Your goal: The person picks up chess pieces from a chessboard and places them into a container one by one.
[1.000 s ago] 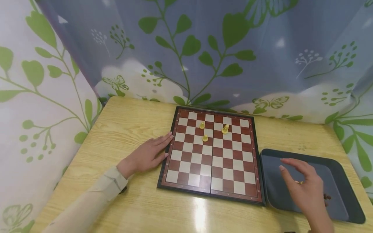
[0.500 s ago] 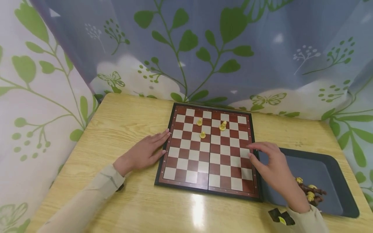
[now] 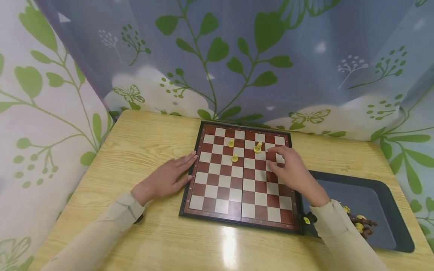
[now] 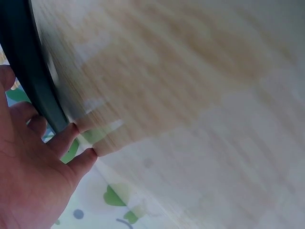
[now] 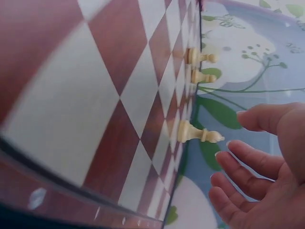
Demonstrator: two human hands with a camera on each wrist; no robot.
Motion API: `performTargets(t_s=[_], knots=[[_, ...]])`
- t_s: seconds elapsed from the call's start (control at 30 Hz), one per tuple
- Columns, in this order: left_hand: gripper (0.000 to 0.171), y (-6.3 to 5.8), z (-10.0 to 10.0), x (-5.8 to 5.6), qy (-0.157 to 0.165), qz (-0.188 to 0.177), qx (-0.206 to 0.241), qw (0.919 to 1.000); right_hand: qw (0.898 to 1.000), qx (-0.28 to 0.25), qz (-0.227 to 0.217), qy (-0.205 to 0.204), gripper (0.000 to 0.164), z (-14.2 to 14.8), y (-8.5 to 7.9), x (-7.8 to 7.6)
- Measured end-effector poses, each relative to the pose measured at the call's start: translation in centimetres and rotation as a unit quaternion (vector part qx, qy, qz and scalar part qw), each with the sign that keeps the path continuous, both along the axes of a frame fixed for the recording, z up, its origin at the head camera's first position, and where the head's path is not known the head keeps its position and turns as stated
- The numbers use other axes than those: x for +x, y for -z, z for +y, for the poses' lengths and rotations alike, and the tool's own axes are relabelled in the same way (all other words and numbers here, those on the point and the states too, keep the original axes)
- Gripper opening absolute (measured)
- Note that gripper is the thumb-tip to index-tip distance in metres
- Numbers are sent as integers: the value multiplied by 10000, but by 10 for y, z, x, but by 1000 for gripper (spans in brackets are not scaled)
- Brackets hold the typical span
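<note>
Tray (image 3: 356,190) of chess pieces (image 3: 363,222) beside a chessboard (image 3: 222,193)
Yellow and brown, they lie jumbled; left hand (image 3: 165,178) extended against the board, right hand (image 3: 293,169) spread above it.

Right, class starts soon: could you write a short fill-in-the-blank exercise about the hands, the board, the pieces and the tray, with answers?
1. Exactly ____ pale pieces stand on the board.
2. From the person's side, the tray lies to the ____ of the board.
3. While the left hand touches the board's edge, the right hand holds ____.
4. By height, the standing piece nearest the right hand is the ____ one.

Missing words: three; right; nothing; tallest.
</note>
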State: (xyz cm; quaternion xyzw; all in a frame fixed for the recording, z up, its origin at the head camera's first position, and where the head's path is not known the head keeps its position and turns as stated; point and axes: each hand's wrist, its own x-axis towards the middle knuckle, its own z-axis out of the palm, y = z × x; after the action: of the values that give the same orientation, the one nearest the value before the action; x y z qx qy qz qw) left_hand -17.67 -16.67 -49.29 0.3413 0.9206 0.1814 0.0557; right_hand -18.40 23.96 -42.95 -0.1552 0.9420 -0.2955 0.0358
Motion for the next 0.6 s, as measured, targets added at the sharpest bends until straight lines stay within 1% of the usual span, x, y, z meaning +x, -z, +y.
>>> performTargets(t_s=[0.1,0.23,0.33,0.47,0.6], knots=[[63,0,0,1,17,19,13,10000,9999,-70,-134,-4,45,-6,5,-15],[63,0,-1,0,40,25,64,10000,9992,-278,-296,65,44,-13,13,-31],[63,2,-1,0,57,-8,62,10000,9986,-381,-341,162,42,-16,18,-37],[63,3,0,0,44,-28,-20,10000,9983,-382,-361,255,39,-17,22,-44],[63,2,-1,0,6,43,-19,10000,9986,-397,-307,183,34,-20,21,-53]])
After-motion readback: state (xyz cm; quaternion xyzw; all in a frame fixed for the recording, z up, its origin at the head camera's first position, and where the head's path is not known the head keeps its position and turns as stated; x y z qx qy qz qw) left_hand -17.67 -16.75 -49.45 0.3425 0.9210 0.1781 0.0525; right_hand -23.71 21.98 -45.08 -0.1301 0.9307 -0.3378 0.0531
